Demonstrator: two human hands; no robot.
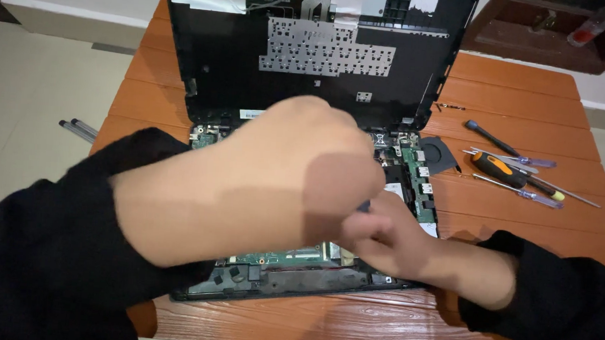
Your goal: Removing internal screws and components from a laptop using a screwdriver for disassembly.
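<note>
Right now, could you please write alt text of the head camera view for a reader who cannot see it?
Two hands in black sleeves, left hand and right hand, work close together over an opened laptop with its green circuit board exposed, on an orange-brown wooden table. Several screwdrivers lie to the right; what the hands hold is unclear.

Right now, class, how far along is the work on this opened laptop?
Done: the laptop's cover stands lifted off, baring the green circuit board. In hand: left hand and right hand work over the board; what they grip is hidden. Left: the fan still sits in place; screwdrivers lie alongside.
</note>
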